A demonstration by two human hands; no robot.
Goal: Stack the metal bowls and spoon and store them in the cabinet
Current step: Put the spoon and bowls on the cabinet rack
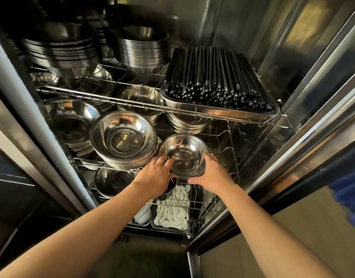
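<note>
Left hand [157, 171] and right hand [210, 171] clasp opposite sides of a small bowl stack [183, 155] just right of the larger bowl stack [123, 137] on the cabinet's wire shelf [230, 155].

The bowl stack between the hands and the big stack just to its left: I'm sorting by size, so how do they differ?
The held stack is narrower and only a few bowls deep; the left stack is wider and many bowls deep. The held stack is gripped by the left hand and right hand; nothing touches the left stack, which rests on the wire shelf. Both are shiny metal, open side up.
</note>
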